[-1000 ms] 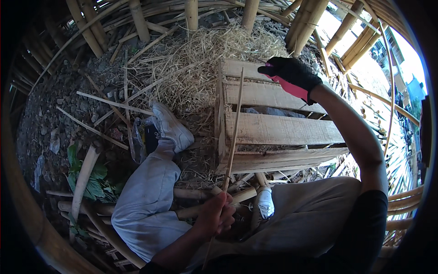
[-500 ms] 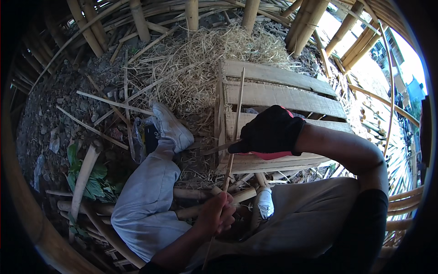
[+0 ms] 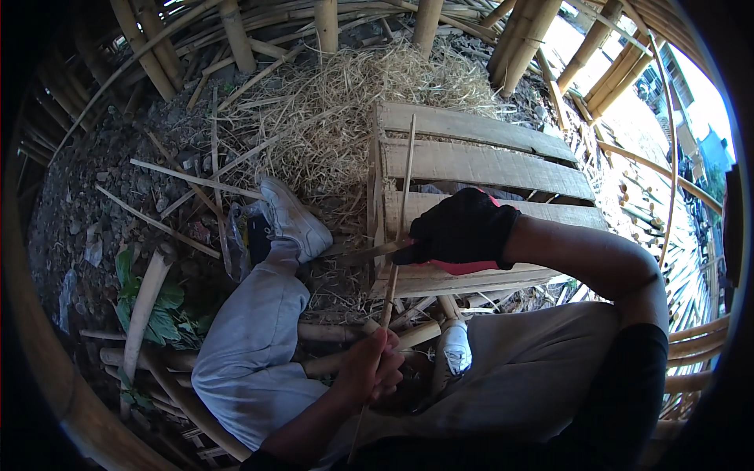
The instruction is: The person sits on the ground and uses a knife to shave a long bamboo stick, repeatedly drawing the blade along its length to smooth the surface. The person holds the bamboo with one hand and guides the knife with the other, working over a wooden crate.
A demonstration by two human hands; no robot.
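Observation:
A thin bamboo strip (image 3: pixel 407 169) slants up and away from my lap, its far end over the slatted wooden crate (image 3: pixel 483 162). My bare left hand (image 3: pixel 369 366) is closed around its lower part, and a thin tail runs on below the fist. On my right hand (image 3: pixel 459 228) is a black glove with red on the palm side. Those fingers are wrapped round a knife whose handle they hide. Its blade (image 3: pixel 363 254) points left and crosses the strip at mid-length. Whether my gloved thumb presses on the strip I cannot tell.
Dry straw shavings (image 3: pixel 338 118) lie behind and left of the crate. Loose bamboo slats (image 3: pixel 196 177) rest on the stony ground at left. A bamboo stump (image 3: pixel 145 302) stands beside green leaves (image 3: pixel 163 314). Bamboo posts (image 3: pixel 327 23) line the back. My white shoe (image 3: pixel 292 218) is left of the crate.
The blade has shifted slightly up along the strip with my right hand, and more of it shows. My left hand keeps its grip almost in place.

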